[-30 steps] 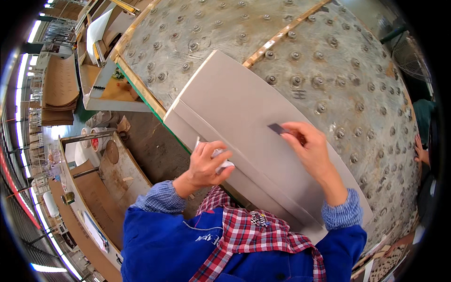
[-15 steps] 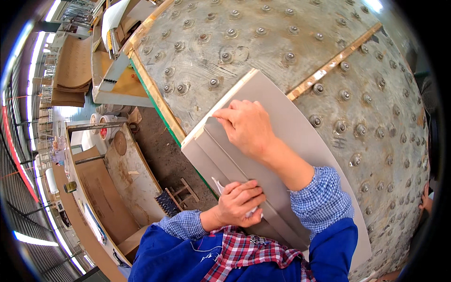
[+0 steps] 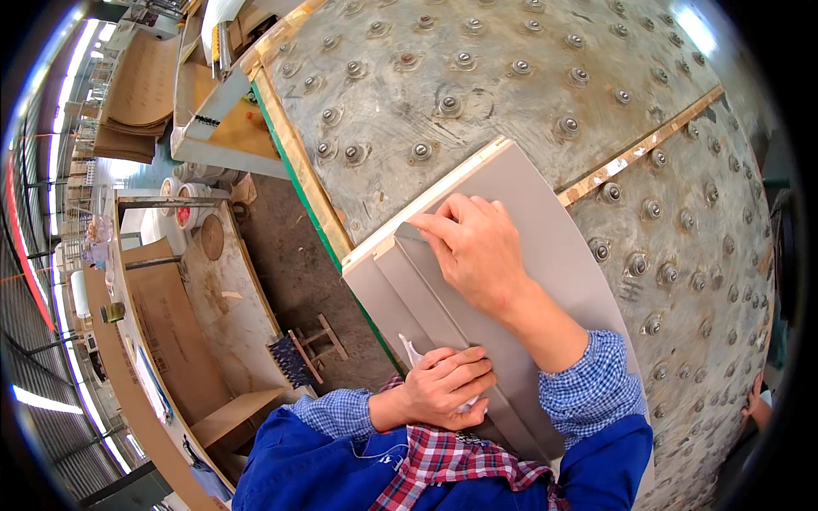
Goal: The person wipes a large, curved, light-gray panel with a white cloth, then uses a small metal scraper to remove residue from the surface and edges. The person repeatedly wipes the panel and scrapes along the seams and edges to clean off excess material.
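1. Head view, the work: I see a flat grey rectangular panel with a raised stepped strip along its near edge (image 3: 545,255), lying on the table and reaching from the table's near edge back toward my body.
2. My right hand (image 3: 477,251) lies palm down on the panel near its far-left corner. Its fingers (image 3: 443,223) are stretched out and close together, their tips pressing on a small darker grey patch at the end of the stepped strip; they are not clamped round anything.
3. My left hand (image 3: 447,387) sits on the near end of the same strip, fingers curled shut over a small white object (image 3: 413,351), part of which sticks out above the knuckles. I cannot tell what it is.
4. Head view, the surface: the panel rests on a grey-brown work table studded with metal ball rollers (image 3: 477,77). A pale wooden batten (image 3: 648,149) runs across the table, touching the panel's far-right edge.
5. Head view, the room: left of the table lie a concrete floor (image 3: 290,255), a blue-bristled brush with a wooden handle (image 3: 298,358), and stacked brown cardboard sheets (image 3: 141,94).
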`<action>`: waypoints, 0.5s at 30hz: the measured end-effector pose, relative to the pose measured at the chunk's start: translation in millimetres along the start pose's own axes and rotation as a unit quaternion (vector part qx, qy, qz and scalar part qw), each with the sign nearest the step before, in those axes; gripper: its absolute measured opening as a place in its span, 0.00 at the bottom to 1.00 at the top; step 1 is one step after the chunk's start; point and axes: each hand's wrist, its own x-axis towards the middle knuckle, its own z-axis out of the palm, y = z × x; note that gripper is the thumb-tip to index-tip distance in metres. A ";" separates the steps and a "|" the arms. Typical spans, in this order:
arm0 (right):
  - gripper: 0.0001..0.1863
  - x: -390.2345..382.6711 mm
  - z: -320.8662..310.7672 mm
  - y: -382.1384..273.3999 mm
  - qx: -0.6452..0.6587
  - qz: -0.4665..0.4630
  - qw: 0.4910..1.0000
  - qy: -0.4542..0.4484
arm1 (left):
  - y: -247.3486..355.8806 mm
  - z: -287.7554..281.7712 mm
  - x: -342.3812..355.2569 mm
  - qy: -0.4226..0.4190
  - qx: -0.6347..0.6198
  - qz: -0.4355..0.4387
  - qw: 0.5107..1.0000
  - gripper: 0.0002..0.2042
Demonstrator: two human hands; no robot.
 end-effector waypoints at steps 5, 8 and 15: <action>0.07 0.6 -3.8 1.0 0.003 -0.014 1.000 -0.019 | 3.3 -1.8 0.8 0.002 0.004 -0.009 1.000 0.13; 0.09 1.9 -7.1 3.3 0.003 -0.028 0.999 -0.031 | 3.8 -1.5 1.2 0.001 0.006 -0.012 1.000 0.13; 0.06 4.5 -10.3 14.2 0.062 -0.039 0.996 -0.058 | 3.3 -1.5 1.8 0.000 0.007 -0.013 1.000 0.13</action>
